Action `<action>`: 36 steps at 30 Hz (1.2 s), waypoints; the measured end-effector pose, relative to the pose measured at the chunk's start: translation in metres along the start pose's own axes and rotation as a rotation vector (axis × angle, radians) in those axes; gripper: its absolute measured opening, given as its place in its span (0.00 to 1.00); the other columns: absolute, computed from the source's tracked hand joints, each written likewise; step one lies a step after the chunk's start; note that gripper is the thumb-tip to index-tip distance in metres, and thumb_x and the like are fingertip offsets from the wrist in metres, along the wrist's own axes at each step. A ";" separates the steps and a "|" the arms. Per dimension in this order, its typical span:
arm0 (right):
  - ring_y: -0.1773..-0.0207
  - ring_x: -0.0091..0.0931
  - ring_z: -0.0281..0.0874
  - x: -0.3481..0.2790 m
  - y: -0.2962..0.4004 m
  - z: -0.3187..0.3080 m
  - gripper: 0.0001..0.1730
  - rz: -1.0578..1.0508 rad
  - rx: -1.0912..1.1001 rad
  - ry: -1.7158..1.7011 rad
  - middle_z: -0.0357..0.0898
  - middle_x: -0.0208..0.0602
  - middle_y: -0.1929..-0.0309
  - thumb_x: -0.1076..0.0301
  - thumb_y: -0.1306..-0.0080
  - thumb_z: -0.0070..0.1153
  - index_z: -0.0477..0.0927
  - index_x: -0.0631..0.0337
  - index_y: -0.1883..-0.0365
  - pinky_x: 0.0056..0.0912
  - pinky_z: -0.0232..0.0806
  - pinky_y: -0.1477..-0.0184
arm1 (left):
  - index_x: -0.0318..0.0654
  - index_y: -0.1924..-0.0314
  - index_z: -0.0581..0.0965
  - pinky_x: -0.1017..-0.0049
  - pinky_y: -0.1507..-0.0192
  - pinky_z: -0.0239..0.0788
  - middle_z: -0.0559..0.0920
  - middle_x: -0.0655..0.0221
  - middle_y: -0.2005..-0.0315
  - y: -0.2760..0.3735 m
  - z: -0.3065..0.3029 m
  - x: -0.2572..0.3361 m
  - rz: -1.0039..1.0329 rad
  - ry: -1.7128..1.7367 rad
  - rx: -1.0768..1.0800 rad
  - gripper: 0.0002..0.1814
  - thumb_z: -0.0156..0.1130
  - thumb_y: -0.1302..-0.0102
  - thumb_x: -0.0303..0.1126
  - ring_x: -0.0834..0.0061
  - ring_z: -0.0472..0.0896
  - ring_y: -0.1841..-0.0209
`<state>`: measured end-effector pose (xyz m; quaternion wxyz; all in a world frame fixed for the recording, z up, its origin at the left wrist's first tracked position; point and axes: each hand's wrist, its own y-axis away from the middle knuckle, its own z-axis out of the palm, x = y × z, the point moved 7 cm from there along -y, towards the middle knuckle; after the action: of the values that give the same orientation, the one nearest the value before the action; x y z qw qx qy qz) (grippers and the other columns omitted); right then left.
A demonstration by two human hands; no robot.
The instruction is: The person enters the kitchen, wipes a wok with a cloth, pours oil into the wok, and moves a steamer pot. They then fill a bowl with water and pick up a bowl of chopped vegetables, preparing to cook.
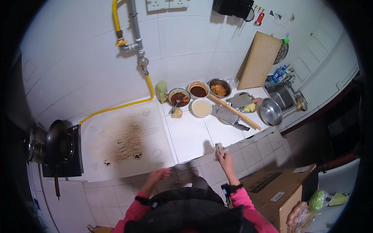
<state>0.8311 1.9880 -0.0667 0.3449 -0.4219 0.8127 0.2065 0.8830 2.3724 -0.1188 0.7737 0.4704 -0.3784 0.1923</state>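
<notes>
My right hand (226, 161) grips a small folded greyish cloth (219, 148) at the front edge of the white tiled counter (186, 142). My left hand (158, 175) hovers near the front edge of a white printed mat (157, 139). It seems to hold nothing, and its loosely bent fingers are a little blurred. Tan crumbs or coarse flour (128, 142) lie spread over the mat, thickest in its middle.
Behind stand a bowl of dark sauce (198, 91), a bowl of pale liquid (201, 108) and a sauce bowl with a spoon (179, 98). A wooden rolling pin (233, 110) and a black-handled knife (242, 126) lie rightward. A wok (56, 145) stands left; a cardboard box (274, 186) is behind my right arm.
</notes>
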 end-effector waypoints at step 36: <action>0.78 0.25 0.72 -0.230 -0.314 0.379 0.13 0.242 -0.630 -0.649 0.73 0.31 0.74 0.59 0.39 0.61 0.75 0.58 0.66 0.27 0.66 0.82 | 0.38 0.55 0.75 0.73 0.68 0.70 0.80 0.66 0.64 0.262 0.103 -0.350 -0.521 0.649 1.332 0.14 0.51 0.32 0.40 0.67 0.79 0.66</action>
<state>1.3309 2.1753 -0.1678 0.4098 -0.3220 0.6038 0.6032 0.4458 2.4300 -0.2066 0.4205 0.8292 0.1843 0.3188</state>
